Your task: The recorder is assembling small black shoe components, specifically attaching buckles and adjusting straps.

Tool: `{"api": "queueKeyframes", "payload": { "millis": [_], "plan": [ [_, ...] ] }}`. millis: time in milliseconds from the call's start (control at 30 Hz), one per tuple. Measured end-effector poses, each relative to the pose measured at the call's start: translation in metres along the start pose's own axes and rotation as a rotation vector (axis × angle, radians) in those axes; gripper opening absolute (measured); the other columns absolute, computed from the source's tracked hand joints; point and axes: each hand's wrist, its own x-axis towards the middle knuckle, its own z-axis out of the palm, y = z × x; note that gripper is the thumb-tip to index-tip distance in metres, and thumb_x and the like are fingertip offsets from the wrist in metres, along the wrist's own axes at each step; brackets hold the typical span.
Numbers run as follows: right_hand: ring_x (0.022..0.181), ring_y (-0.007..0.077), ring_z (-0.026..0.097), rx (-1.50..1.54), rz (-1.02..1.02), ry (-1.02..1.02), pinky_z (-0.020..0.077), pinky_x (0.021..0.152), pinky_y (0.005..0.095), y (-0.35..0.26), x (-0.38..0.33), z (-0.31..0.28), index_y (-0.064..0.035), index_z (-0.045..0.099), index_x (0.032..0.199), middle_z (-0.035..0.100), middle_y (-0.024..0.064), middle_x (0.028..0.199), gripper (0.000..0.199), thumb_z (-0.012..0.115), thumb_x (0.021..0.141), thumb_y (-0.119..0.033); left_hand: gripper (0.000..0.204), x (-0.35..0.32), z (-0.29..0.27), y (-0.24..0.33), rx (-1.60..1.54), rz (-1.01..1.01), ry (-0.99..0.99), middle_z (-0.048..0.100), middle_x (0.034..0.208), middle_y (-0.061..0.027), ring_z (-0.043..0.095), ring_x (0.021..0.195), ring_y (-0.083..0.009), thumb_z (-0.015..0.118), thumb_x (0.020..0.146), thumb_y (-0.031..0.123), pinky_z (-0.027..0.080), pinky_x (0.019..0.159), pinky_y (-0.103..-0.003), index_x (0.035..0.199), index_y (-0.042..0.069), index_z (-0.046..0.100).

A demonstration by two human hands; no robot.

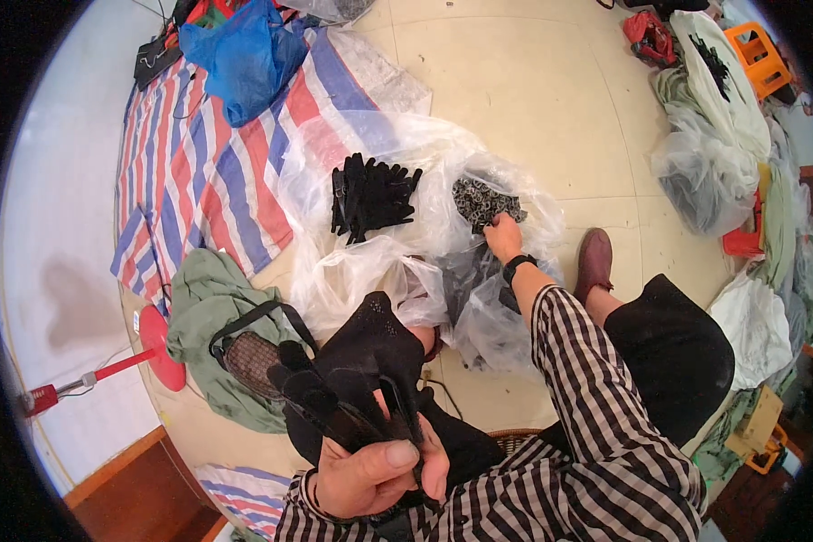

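Fingers of my left hand (370,474), at the bottom centre of the frame, are closed around a bundle of black straps (334,402), thumb laid across the front. Those of my right hand (504,238), just right of centre, are bent together at the lower edge of a heap of small metal pieces (483,194); the tips are hidden there, so I cannot tell whether they have hold of a piece.

I judge the work to be partway along. Plenty of metal pieces lie loose, so that supply looks far from used up. A pile of black straps (370,200) sits left of that heap, on the same clear plastic sheet (325,289), but whether those are finished or waiting I cannot tell.

As for where things lie against my fingers: the bundle rises out of my left grip toward the upper left, its rounded ends fanned beyond my knuckles; the metal pieces are touching my right fingertips, mostly above and left of them; the strap pile is apart from both hands.
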Motion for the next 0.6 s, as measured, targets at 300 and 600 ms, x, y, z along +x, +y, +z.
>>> {"api": "queueKeyframes", "payload": {
  "millis": [300, 600],
  "plan": [
    [0.079, 0.0367, 0.058, 0.083, -0.079, -0.030, 0.0452, 0.071, 0.0431, 0.015, -0.001, 0.002, -0.0018, 0.061, 0.080, 0.062, 0.0188, 0.081, 0.014, 0.055, 0.070, -0.009, 0.036, 0.001, 0.002, -0.003, 0.015, 0.017, 0.020, 0.053, 0.057, -0.0224, 0.034, 0.031, -0.0128, 0.058, 0.079, 0.016, 0.030, 0.031, -0.024, 0.105, -0.006, 0.047],
    [0.064, 0.0257, 0.060, 0.267, -0.067, 0.000, 0.0475, 0.056, 0.0354, 0.016, 0.015, -0.016, -0.0019, 0.061, 0.073, 0.061, 0.0128, 0.068, 0.008, 0.057, 0.068, -0.008, 0.026, 0.006, 0.002, -0.001, 0.149, 0.169, 0.063, 0.054, 0.058, -0.0103, 0.033, 0.034, -0.0067, 0.053, 0.084, 0.021, 0.027, 0.035, -0.019, 0.090, -0.005, 0.056]
  ]
}}
